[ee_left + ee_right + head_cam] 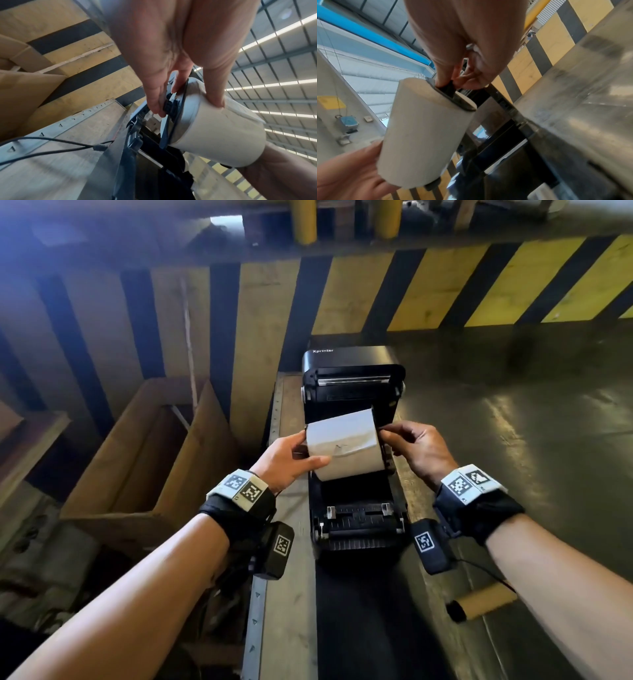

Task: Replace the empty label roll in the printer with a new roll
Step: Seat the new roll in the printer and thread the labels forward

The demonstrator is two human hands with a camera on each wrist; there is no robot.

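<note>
A full white label roll (344, 445) hangs over the open bay of the black printer (356, 508), whose lid (352, 378) stands raised behind it. My left hand (291, 457) grips the roll's left end, thumb across its front (215, 94), fingers on the black end guide (169, 106). My right hand (411, 445) pinches the black spindle tab (447, 88) at the roll's right end (426, 128). The empty brown cardboard core (483, 606) lies on the table at the right, below my right forearm.
The printer sits on a narrow metal-edged workbench (284, 594). An open cardboard box (144, 460) stands to the left. A yellow and black striped barrier (411, 292) runs behind. A dark glossy floor (513, 412) spreads to the right.
</note>
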